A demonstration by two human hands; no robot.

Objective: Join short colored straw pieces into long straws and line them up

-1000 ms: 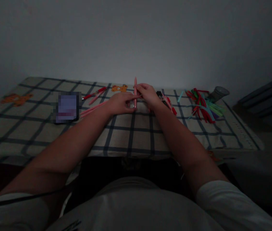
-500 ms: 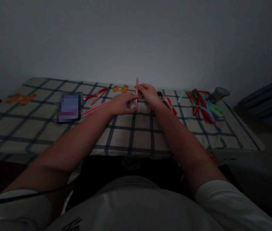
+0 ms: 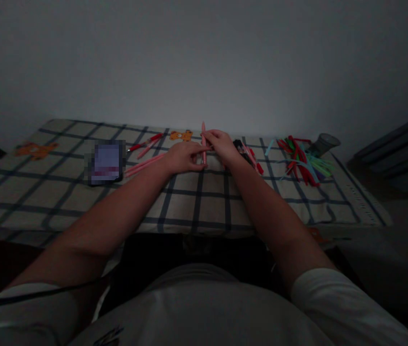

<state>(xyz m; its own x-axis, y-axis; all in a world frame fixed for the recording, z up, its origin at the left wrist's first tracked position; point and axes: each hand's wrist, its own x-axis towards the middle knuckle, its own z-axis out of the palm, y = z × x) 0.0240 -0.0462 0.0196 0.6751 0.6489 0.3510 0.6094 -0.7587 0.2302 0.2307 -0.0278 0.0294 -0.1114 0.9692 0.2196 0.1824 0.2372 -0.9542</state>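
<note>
A pink pen (image 3: 204, 140) stands nearly upright between my two hands, above the checked tablecloth. My left hand (image 3: 184, 157) is closed on its lower part, thumb near the bottom end. With thumb and fingers my right hand (image 3: 221, 144) pinches the same pen higher up, just below its tip. To the left of my left hand lie long pink sticks (image 3: 144, 166), partly hidden by the wrist. A red pen (image 3: 144, 142) and another pink pen (image 3: 149, 147) rest behind them. Black and red pens (image 3: 249, 154) lie beside my right wrist, which covers part of them.
A blurred dark device (image 3: 106, 162) lies on the left of the checked tablecloth (image 3: 182, 202). On the right is a pile of red, green and blue strips (image 3: 303, 161), with a grey cup (image 3: 325, 143) tipped behind it. A wall (image 3: 204, 62) rises behind the table.
Both hands keep hold of the pink pen, which sits slightly lower in view. The whole view has shifted a little; the other things lie as before.
</note>
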